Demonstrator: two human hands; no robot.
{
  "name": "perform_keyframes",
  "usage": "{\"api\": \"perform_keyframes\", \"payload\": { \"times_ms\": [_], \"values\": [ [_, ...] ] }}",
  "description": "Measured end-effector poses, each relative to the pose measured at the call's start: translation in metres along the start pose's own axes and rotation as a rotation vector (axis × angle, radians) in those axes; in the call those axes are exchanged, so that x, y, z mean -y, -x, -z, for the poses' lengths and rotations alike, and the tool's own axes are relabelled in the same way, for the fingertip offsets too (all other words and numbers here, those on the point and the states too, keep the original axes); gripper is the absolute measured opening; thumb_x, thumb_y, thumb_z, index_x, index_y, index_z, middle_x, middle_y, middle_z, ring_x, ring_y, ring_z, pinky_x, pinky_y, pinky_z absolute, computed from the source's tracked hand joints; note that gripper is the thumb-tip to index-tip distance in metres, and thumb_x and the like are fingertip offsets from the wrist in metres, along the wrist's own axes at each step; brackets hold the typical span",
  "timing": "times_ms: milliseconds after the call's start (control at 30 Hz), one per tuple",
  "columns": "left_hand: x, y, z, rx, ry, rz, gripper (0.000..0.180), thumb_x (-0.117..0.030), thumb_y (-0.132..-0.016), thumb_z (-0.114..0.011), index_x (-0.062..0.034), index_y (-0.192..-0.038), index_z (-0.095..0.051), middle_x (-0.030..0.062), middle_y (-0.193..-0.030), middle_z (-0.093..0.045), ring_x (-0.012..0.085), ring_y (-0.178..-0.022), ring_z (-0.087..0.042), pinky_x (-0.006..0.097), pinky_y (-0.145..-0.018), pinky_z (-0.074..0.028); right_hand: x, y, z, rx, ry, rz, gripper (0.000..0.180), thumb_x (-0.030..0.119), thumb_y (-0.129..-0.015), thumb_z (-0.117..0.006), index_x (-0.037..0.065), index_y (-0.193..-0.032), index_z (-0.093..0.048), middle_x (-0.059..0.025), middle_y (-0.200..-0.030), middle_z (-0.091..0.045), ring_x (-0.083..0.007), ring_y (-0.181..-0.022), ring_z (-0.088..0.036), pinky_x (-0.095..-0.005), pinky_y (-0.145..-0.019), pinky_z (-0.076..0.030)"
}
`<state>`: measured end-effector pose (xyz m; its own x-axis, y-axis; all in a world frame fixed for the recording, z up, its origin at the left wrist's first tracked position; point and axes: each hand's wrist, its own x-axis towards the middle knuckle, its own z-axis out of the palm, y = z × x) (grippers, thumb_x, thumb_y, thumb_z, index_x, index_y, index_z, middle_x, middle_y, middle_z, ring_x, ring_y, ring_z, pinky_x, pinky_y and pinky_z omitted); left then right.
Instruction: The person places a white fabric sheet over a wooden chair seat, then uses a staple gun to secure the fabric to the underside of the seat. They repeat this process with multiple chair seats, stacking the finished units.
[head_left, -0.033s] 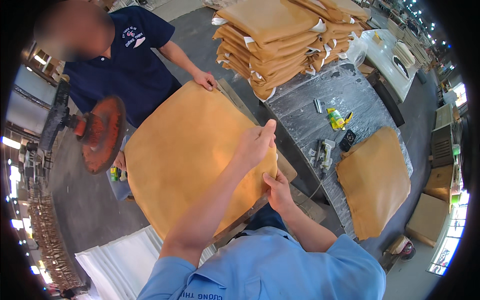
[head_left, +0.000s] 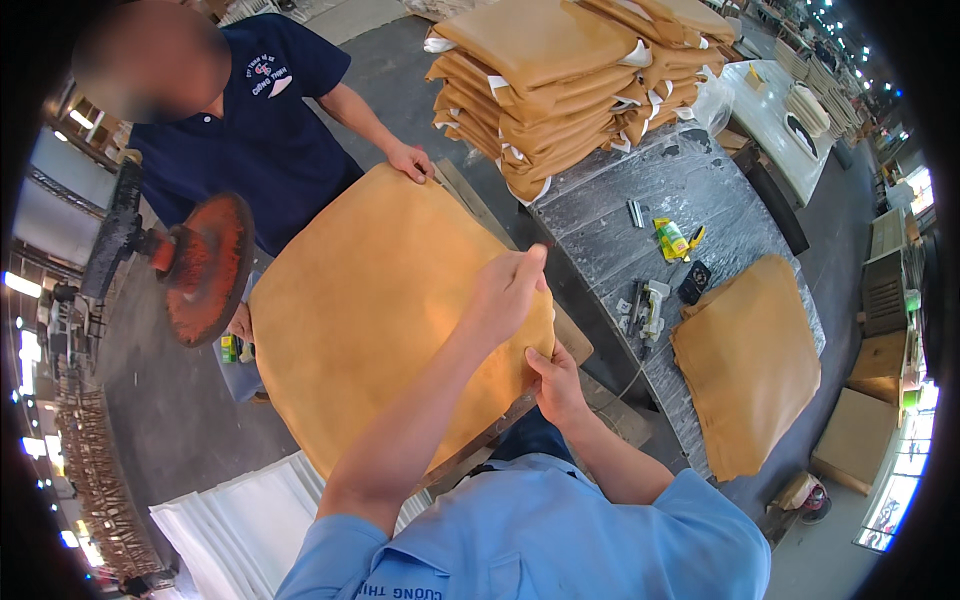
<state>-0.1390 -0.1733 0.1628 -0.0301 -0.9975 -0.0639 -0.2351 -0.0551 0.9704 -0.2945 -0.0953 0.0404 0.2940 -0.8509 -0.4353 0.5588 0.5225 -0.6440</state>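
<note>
A broad tan panel [head_left: 370,290], smooth like leather and slightly puffed, lies in front of me with rounded corners. My left hand [head_left: 505,295] reaches across it and closes at its right corner, fingers curled at the edge and partly hidden. Just below, my right hand [head_left: 558,382] pinches the same edge, thumb on top and fingers underneath. A bit of white shows at the edge between my hands. Across from me, a co-worker in a dark blue shirt rests one hand [head_left: 410,162] on the far corner; the other hand [head_left: 241,322] is at the left edge.
On the grey worktable [head_left: 600,210] at right stand a tall stack of folded tan covers [head_left: 550,80] and a pile of flat tan sheets [head_left: 750,370]. A staple gun [head_left: 652,308] and a yellow-green packet [head_left: 672,240] lie between them. A red disc on an arm [head_left: 208,270] hangs at left. White sheets [head_left: 240,520] lie below.
My left hand has shifted very slightly at the panel's corner. The panel, my right hand and the co-worker look the same.
</note>
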Motion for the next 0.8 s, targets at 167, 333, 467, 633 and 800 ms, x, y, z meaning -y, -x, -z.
{"api": "perform_keyframes", "payload": {
  "times_ms": [167,333,467,633,800],
  "values": [
    [0.051,0.107,0.019,-0.113,-0.538,-0.122,0.046,-0.026,-0.106,-0.056,-0.0060,-0.148,-0.058,0.0236,-0.161,-0.045,0.0465,-0.151,-0.037,0.051,-0.123,-0.032,-0.002,-0.001,0.015,-0.059,0.147,0.055,0.039,0.011,-0.102,-0.067,0.007,-0.139,-0.055,-0.0047,-0.123,-0.069,-0.0176,-0.107,-0.069,-0.0385,-0.091,-0.057],
    [0.118,0.266,0.030,-0.315,-0.892,0.245,0.057,-0.027,-0.099,-0.066,-0.0117,-0.152,-0.055,0.0199,-0.164,-0.042,0.0477,-0.153,-0.032,0.065,-0.123,-0.023,0.020,-0.017,0.025,-0.123,-0.072,-0.064,0.057,0.015,-0.101,-0.070,0.007,-0.151,-0.044,-0.0080,-0.125,-0.067,-0.0214,-0.107,-0.068,-0.0379,-0.083,-0.055],
    [0.147,0.344,0.039,-0.513,-1.021,0.561,0.061,-0.023,-0.099,-0.066,-0.0097,-0.156,-0.049,0.0203,-0.166,-0.038,0.0478,-0.155,-0.028,0.061,-0.125,-0.021,0.046,-0.048,0.042,-0.253,-0.062,-0.009,0.049,0.016,-0.100,-0.072,0.007,-0.143,-0.051,-0.0073,-0.122,-0.069,-0.0206,-0.103,-0.069,-0.0384,-0.082,-0.057],
    [0.179,0.384,0.062,-1.183,-0.295,0.658,0.061,-0.026,-0.105,-0.064,-0.0028,-0.157,-0.044,0.0232,-0.155,-0.046,0.0348,-0.137,-0.051,0.045,-0.115,-0.041,0.056,-0.046,0.058,-0.159,0.212,0.081,0.011,0.014,-0.097,-0.076,0.011,-0.105,-0.069,-0.0006,-0.094,-0.073,-0.0137,-0.082,-0.069,-0.0313,-0.070,-0.056],
    [0.205,0.402,0.095,-1.051,0.461,0.617,0.040,-0.026,-0.107,-0.066,-0.0006,-0.136,-0.058,0.0094,-0.113,-0.071,0.0164,-0.097,-0.068,0.032,-0.086,-0.056,0.057,-0.056,0.085,-0.172,0.491,0.009,0.011,0.018,-0.097,-0.076,0.012,-0.103,-0.070,0.0012,-0.087,-0.071,-0.0118,-0.071,-0.066,-0.0281,-0.061,-0.053]
  ]
}}
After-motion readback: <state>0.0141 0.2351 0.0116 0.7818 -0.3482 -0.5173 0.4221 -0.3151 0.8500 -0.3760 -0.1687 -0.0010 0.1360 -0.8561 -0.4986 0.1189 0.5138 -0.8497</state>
